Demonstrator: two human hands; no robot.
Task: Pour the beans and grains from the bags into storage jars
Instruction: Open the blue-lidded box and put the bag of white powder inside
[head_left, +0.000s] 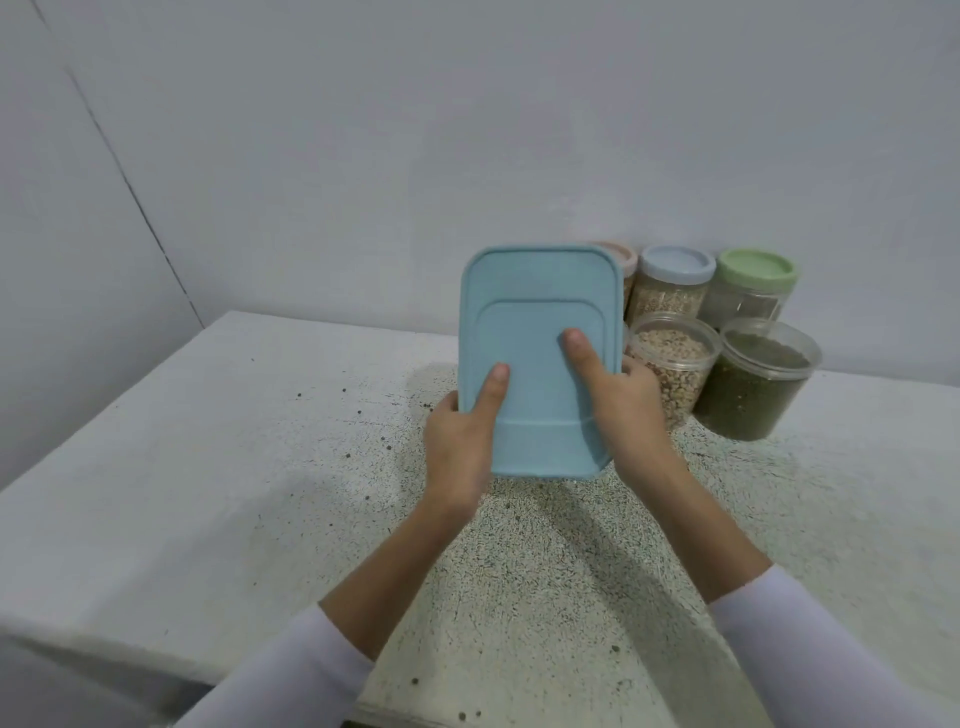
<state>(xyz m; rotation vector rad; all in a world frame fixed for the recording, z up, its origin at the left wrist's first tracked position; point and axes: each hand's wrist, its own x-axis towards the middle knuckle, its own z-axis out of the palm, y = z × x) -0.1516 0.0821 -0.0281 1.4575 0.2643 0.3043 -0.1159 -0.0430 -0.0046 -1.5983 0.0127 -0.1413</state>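
A: Grip: left hand (457, 441) and right hand (631, 410) clasped on the two long sides of the blue lid (535, 364); both thumbs pressed flat on top, remaining fingers curled under the edges, mostly hidden.

B: Location of item?

A: Held above the speckled counter (545, 571), tilted up toward the camera, just left of the jars. Container beneath not visible; cannot tell whether attached.

B: Handling?

A: Probably light, rigid plastic, smooth and a little slippery; raised rim best for purchase, so hold by the long edges.

B: Arm pose?

A: Forearms extended forward and converging, white sleeves (291, 670) pushed back, wrists roughly level.

B: Surroundings?

A: Open jar of pale beans (670, 364) touching open jar of green grains (753, 384); behind, grain jar with pale blue lid (675, 286), green-lidded jar (753, 286), a pinkish-lidded jar partly hidden. Stray grains on counter. No bags visible.
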